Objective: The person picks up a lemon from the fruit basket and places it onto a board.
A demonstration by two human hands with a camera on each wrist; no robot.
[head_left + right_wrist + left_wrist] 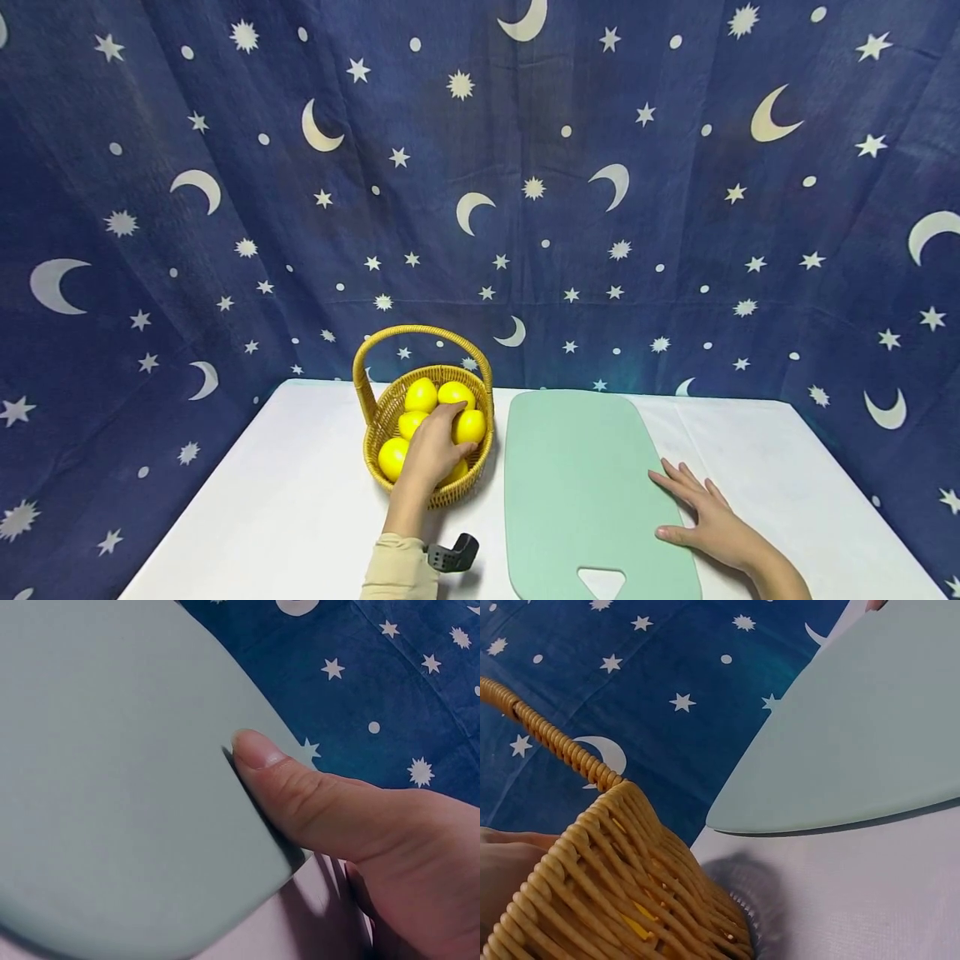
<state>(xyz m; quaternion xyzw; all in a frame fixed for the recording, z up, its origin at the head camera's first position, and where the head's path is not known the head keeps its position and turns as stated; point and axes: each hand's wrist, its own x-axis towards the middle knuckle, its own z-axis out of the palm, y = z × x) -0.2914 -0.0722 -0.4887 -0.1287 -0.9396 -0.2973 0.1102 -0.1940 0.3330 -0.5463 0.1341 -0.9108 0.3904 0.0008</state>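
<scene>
My left hand (435,446) reaches into a woven wicker basket (486,450) with a tall arched handle. Its thumb and fingers pinch a yellow lemon (470,427) at the basket's right side. Several more lemons (421,395) lie around it, some partly covered by the hand. The left wrist view shows the basket's woven side (645,877), with only a bit of the hand behind the rim. My right hand (712,525), fingers spread, is at the right edge of a pale green cutting board (577,475). In the right wrist view its thumb (259,750) overlaps the board.
The board lies on a white-covered table (277,500), just right of the basket, its triangular cut-out towards me. A dark blue curtain (420,167) with moons and stars hangs behind the table. A black strap device (453,554) is on the left wrist.
</scene>
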